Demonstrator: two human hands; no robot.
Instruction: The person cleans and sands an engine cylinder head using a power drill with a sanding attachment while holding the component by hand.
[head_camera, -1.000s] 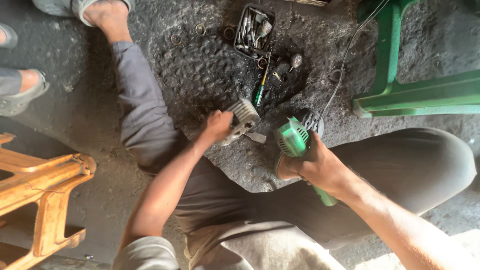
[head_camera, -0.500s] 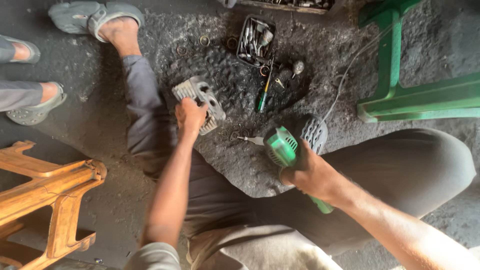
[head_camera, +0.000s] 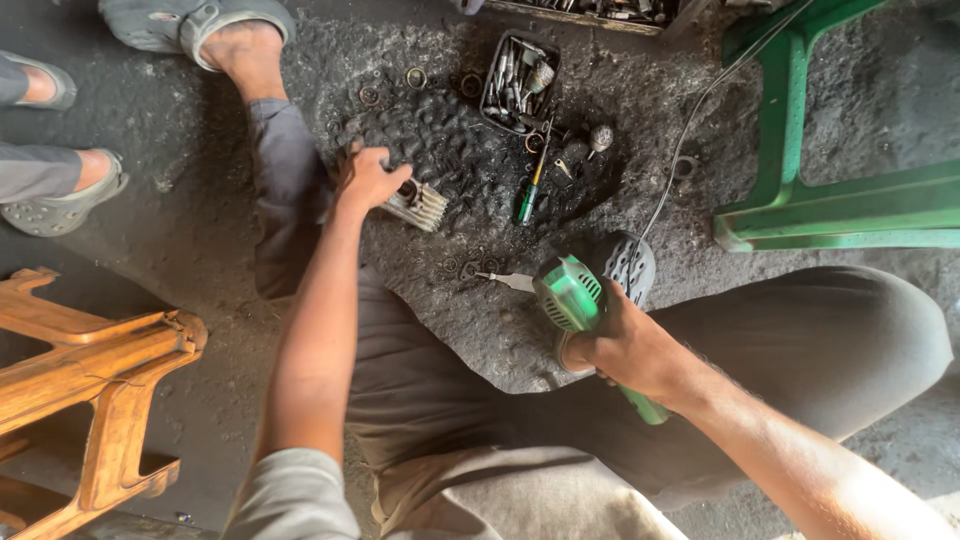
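- The left hand (head_camera: 368, 180) is seen closed over the near-left end of a finned grey metal casting (head_camera: 415, 203), which rests on the blackened, oily floor (head_camera: 200, 230) beside the person's outstretched left leg (head_camera: 285, 190).
- Change noted against the earlier pictures: one second ago the casting was held close to the drill tip in the middle of the scene; half a second ago it had been carried up and to the left; now it is set down farther left still, well apart from the drill. The part is judged to have been taken away from the tool, so no work on it is under way at this instant.
- The right hand (head_camera: 625, 345) is wrapped tightly round the handle of a green electric drill (head_camera: 572, 300), in much the same place as before.
- Drill orientation: the long axis runs from the near right to the far left; the bit (head_camera: 500, 280) points left and slightly away, toward scattered rings and washers on the floor. The cord (head_camera: 690, 140) trails off to the far right.
- A green-handled screwdriver (head_camera: 533, 185) lies on the floor far of the drill, long axis near-to-far, next to a black tray of bits and small parts (head_camera: 520, 70).
- A green bench frame (head_camera: 800, 200) stands at the right, a wooden stool (head_camera: 90, 370) at the near left.
- Another person's sandalled feet (head_camera: 60, 185) are in view at the far left.
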